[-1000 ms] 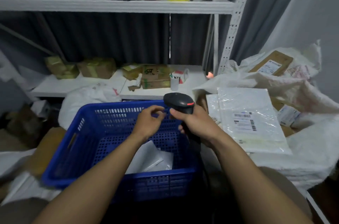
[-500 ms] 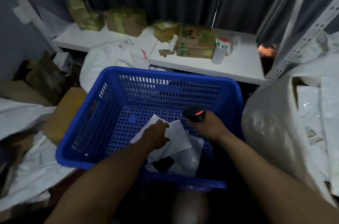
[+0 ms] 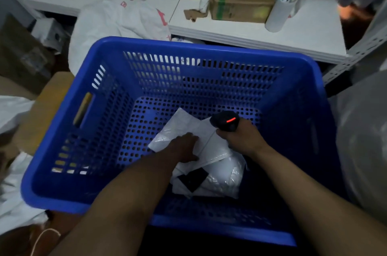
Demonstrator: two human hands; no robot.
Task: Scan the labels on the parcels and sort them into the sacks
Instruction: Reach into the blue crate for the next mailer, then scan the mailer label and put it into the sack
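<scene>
Both hands have dropped from above the near rim into the deep blue perforated plastic basket (image 3: 62, 146), and the person's head has tipped down after them, so the basket floor now fills the view. A second ago the left hand was up at the head of the scanner. Now the left hand (image 3: 184, 147) lies on the flat white plastic mailer parcel (image 3: 184, 122) on the basket floor, toward the near right corner. Its fingertips sit against the parcel's edge, and I cannot tell whether they press flat or have hooked under it.

The right hand (image 3: 244, 140) is wrapped tight round the grip of the black handheld barcode scanner (image 3: 225, 122), which has a red light glowing on its head. It hangs just beside the left hand, over the same parcel. Nearer the basket's front wall sits a lumpier white plastic-wrapped parcel with a dark patch (image 3: 219, 179), and the flat one overlaps it.

I'd say picking has begun. No label shows on the flat parcel's upper face, so it probably needs turning before the scanner can read it. Neither of these two is sorted yet. A crumpled white woven sack (image 3: 117, 18) lies just beyond the basket's far left corner, and a pale grey sack (image 3: 362, 140) bulges against its right side. Those are the likely destinations.
</scene>
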